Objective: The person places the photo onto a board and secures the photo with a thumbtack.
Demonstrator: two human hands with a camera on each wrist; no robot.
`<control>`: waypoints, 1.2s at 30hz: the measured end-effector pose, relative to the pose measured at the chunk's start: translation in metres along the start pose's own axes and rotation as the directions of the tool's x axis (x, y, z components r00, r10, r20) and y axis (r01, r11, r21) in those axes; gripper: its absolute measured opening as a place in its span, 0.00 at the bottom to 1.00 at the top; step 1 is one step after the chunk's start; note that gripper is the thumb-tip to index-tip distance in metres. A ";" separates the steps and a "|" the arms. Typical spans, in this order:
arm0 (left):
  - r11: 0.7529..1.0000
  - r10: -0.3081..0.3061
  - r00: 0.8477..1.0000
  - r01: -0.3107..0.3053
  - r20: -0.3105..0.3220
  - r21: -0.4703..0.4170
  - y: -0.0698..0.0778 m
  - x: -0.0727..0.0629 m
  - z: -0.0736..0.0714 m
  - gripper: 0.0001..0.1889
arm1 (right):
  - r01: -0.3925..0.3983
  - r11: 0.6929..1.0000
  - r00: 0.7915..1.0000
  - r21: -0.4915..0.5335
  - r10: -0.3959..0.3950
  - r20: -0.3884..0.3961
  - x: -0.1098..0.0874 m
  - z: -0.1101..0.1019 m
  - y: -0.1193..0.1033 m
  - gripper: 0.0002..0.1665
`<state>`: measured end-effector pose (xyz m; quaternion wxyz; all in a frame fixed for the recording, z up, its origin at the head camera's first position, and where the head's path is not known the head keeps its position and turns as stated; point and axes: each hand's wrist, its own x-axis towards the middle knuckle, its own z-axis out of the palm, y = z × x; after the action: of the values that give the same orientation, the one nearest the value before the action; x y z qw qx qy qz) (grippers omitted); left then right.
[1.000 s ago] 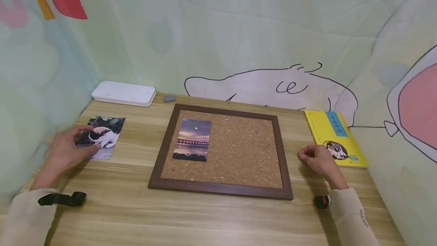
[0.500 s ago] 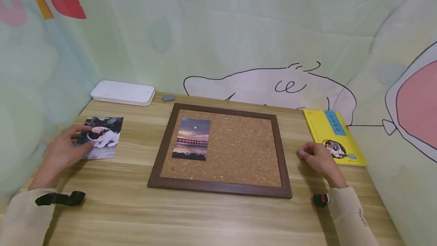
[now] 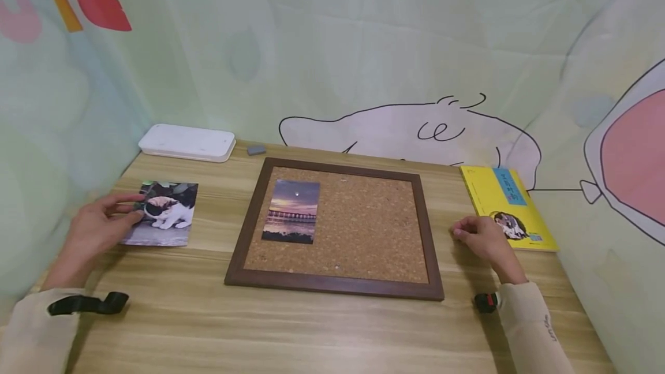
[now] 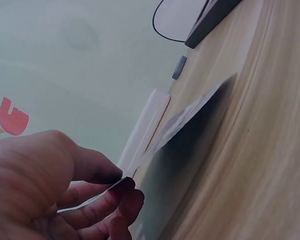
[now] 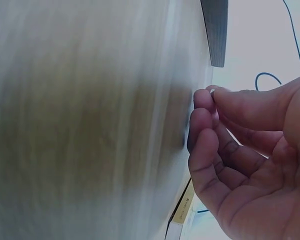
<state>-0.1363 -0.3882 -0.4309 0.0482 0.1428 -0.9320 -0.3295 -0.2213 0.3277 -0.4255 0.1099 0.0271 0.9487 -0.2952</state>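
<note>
At the left, my left hand [image 3: 104, 225] pinches the left side of a photo [image 3: 168, 218] of a black, orange and white cat. In the left wrist view the thumb and fingers hold the photo [image 4: 185, 145] by one edge, and it is tilted up off the table. My right hand [image 3: 483, 241] hovers beside the yellow book, thumb and index fingertips together. A small silvery thing [image 5: 213, 92] shows between those fingertips, mostly hidden. The brown-framed corkboard [image 3: 374, 224] lies between the hands, with a sunset pier photo [image 3: 292, 215] on its left part, a silvery tack [image 3: 296, 194] near the top.
Small silvery spots [image 3: 337, 266] show near the cork's top and bottom edges. A white case [image 3: 188, 143] and a grey eraser-like block [image 3: 256, 150] sit at the back left. The yellow book [image 3: 511, 206] lies at the right, near the fabric wall [image 3: 337, 45].
The cat photo has shifted in my left hand: its free side now reaches further right and more of the cat shows. My right hand stays nearly still.
</note>
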 end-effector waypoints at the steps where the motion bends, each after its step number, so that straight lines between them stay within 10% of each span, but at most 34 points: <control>1: 1.000 -0.001 1.000 0.001 0.006 -0.004 0.001 0.000 0.000 0.26 | -0.003 1.000 1.000 0.003 0.003 0.001 0.000 0.000 0.000 0.14; 22: 0.998 -0.035 0.999 0.036 0.019 -0.059 0.027 0.001 0.002 0.26 | 0.007 0.999 0.999 0.054 -0.005 -0.045 0.002 0.002 -0.015 0.16; 36: 0.985 0.048 0.997 -0.038 0.056 -0.168 0.053 0.005 0.007 0.25 | 0.009 0.994 0.999 0.113 -0.005 -0.043 0.004 0.003 -0.030 0.17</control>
<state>-0.1549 -0.3456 -0.4033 0.0391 0.1084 -0.9051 -0.4093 -0.2285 0.3013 -0.4118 0.0868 0.0363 0.9327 -0.3481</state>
